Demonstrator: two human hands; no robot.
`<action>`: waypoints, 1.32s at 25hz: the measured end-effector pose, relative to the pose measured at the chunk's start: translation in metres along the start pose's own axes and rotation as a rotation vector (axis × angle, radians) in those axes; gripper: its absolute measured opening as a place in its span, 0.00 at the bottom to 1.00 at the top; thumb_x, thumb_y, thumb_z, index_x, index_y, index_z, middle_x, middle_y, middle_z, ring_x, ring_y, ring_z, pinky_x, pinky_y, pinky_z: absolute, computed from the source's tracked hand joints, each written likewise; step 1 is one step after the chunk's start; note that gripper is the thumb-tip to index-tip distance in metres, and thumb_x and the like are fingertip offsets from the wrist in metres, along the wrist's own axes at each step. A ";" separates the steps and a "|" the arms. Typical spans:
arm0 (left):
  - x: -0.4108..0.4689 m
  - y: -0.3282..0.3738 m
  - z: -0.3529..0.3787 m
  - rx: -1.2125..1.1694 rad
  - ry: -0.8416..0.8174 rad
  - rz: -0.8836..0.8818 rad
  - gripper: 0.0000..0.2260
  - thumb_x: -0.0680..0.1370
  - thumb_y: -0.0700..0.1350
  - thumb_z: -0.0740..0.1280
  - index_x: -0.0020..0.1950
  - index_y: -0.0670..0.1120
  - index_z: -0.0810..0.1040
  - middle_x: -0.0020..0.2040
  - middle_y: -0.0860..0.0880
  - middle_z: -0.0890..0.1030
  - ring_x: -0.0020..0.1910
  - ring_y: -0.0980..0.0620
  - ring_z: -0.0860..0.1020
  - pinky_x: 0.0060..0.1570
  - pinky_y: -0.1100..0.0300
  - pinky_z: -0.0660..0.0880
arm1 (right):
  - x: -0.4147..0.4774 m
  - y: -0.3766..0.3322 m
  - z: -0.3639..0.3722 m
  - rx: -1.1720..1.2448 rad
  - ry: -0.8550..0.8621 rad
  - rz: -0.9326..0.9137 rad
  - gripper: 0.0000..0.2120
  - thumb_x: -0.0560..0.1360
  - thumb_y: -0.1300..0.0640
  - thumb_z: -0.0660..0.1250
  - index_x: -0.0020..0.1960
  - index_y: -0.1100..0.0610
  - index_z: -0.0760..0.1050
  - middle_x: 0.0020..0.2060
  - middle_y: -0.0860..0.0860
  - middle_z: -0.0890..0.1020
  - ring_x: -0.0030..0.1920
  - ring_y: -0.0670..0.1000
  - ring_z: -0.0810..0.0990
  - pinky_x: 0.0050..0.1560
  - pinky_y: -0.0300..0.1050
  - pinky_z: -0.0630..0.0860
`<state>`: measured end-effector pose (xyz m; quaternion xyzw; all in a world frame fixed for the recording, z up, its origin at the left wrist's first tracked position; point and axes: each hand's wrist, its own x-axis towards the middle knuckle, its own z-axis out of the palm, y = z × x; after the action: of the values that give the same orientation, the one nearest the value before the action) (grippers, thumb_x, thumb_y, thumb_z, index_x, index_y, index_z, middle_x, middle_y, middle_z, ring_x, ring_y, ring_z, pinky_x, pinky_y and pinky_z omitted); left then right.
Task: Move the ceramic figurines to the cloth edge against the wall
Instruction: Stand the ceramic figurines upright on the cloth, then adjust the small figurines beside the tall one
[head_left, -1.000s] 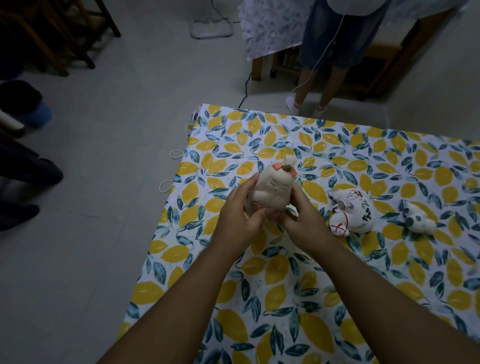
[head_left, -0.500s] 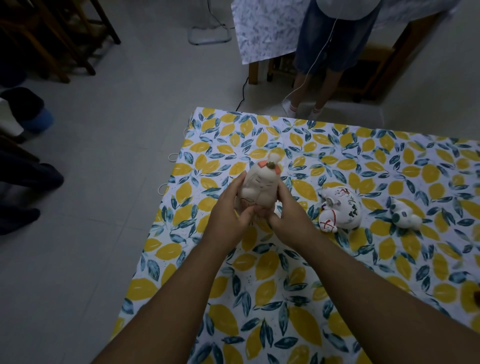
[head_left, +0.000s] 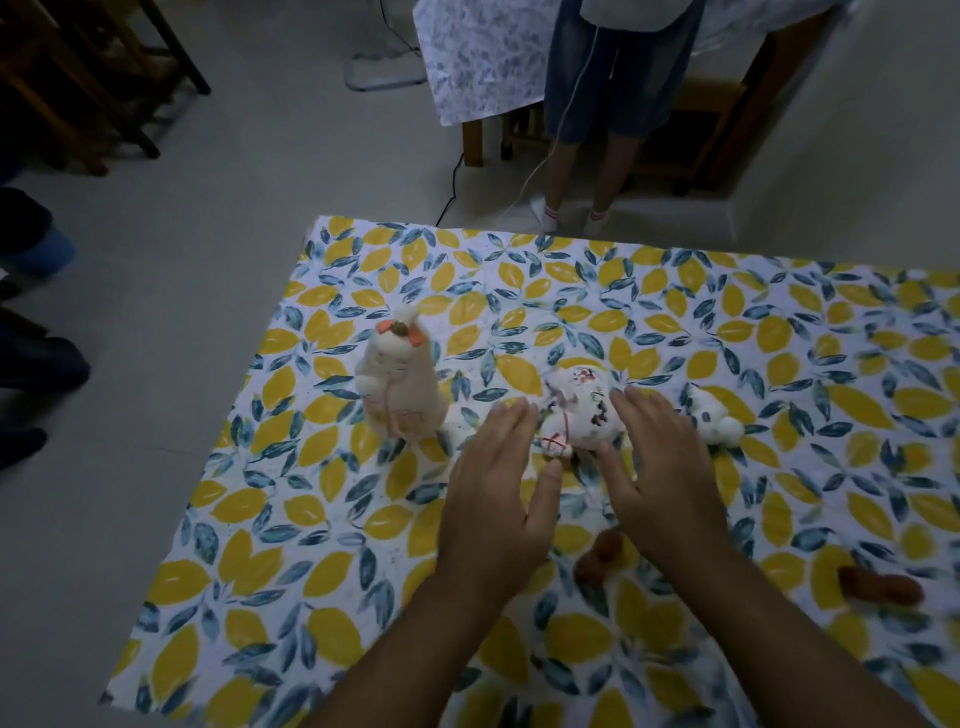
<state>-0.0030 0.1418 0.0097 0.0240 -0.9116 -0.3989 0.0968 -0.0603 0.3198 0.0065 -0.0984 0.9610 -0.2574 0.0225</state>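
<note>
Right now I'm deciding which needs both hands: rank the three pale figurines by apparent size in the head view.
1. Tall standing figurine, largest.
2. Round painted figurine between the hands, partly hidden, so only roughly second.
3. Small spotted figurine, smallest, also partly hidden.

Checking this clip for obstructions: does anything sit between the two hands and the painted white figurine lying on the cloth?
Nothing visible does. The left hand and right hand flank the lying painted figurine, fingers spread, with only leaf-print cloth between. The tall standing figurine and small spotted figurine stand off to either side.
</note>
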 end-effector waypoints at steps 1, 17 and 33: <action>0.011 0.010 0.024 0.013 -0.053 -0.025 0.24 0.83 0.54 0.60 0.78 0.50 0.63 0.78 0.52 0.64 0.78 0.55 0.57 0.75 0.56 0.58 | 0.004 0.024 -0.005 -0.025 -0.007 0.033 0.27 0.83 0.46 0.59 0.80 0.53 0.64 0.79 0.52 0.66 0.80 0.55 0.59 0.79 0.57 0.55; 0.099 0.033 0.139 0.018 -0.184 -0.287 0.41 0.74 0.50 0.72 0.81 0.57 0.52 0.59 0.43 0.76 0.49 0.44 0.78 0.34 0.62 0.67 | 0.057 0.142 -0.004 0.364 -0.185 0.166 0.31 0.79 0.57 0.72 0.79 0.52 0.66 0.75 0.55 0.71 0.73 0.56 0.71 0.66 0.54 0.75; 0.052 -0.036 0.064 0.063 -0.074 -0.345 0.34 0.76 0.46 0.71 0.78 0.43 0.60 0.72 0.43 0.69 0.71 0.44 0.67 0.68 0.52 0.69 | 0.041 0.034 0.063 0.192 -0.147 0.119 0.29 0.78 0.61 0.72 0.77 0.59 0.68 0.76 0.57 0.71 0.77 0.57 0.67 0.74 0.51 0.66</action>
<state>-0.0679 0.1574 -0.0511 0.1685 -0.9089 -0.3814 -0.0074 -0.1005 0.3102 -0.0646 -0.0572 0.9319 -0.3382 0.1176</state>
